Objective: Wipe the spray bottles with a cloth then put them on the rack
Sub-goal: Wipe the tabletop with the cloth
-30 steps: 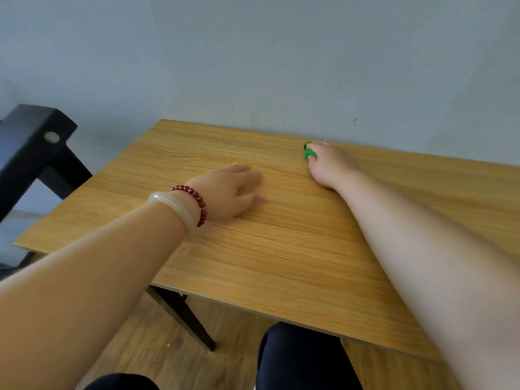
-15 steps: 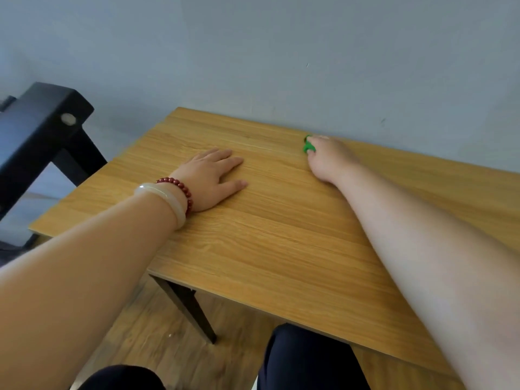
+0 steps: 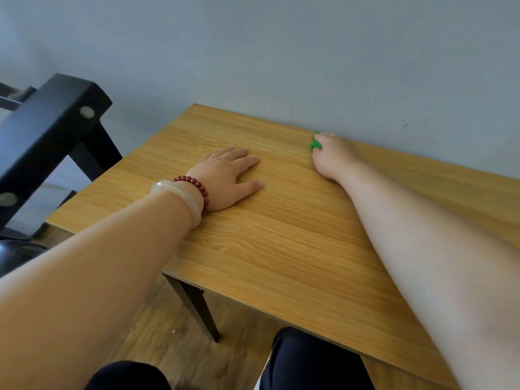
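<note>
My left hand [image 3: 228, 178] lies flat on the wooden table [image 3: 281, 249], palm down with the fingers spread, a red bead bracelet and a pale bangle on its wrist. My right hand [image 3: 336, 157] rests at the table's far edge against the wall, fingers curled over a small green thing [image 3: 315, 144], apparently a cloth, of which only a corner shows. No spray bottle is in view. The black rack [image 3: 47, 130] stands to the left of the table.
A grey-blue wall [image 3: 281, 66] runs right behind the table. The table's black leg [image 3: 197, 308] and wooden floor show below its near edge. My dark-clad knees [image 3: 312, 361] are under the front edge.
My left hand has slid a little to the left and spread flat. My right hand stays on the green thing. The view has shifted, showing more of the rack.
</note>
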Demonstrator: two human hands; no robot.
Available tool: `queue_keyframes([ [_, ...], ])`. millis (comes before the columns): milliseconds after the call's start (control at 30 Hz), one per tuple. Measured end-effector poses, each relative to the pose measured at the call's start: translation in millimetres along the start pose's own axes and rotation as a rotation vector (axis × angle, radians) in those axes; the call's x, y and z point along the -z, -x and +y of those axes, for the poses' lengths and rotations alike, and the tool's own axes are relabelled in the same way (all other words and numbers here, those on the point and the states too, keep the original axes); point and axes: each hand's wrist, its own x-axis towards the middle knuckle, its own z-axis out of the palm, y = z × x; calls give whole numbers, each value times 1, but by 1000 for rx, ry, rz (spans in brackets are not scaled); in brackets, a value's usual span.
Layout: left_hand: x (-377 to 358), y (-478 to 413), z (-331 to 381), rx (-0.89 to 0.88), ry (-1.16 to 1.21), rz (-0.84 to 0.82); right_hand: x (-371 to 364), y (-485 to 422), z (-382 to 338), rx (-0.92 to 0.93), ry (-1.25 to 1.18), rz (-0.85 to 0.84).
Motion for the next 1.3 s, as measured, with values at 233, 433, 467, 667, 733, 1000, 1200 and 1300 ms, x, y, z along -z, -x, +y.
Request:
queue_keyframes([
  [233, 0, 2, 2, 40, 93, 86, -9, 35, -56, 480, -15, -166],
  [433, 11, 2, -7, 29, 99, -1, -2, 0, -7, 22, -16, -29],
  [467, 17, 4, -14, 36, 103, -5, -3, -1, -8, 1, -21, -27],
  [667, 27, 39, -68, 166, 4, -83, -10, -2, -44, 14, -8, -60],
  [733, 22, 44, -72, 147, -6, -68, -15, 11, -79, 147, -29, -89],
  [1000, 21, 39, -77, 132, 45, -14, -21, 44, -100, 502, 22, -212],
  [1200, 20, 41, -77, 132, 32, -6, -23, 51, -106, 255, -53, -128],
  [1300, 19, 46, -74, 153, 0, 74, -19, 112, -138, 534, -37, -232],
])
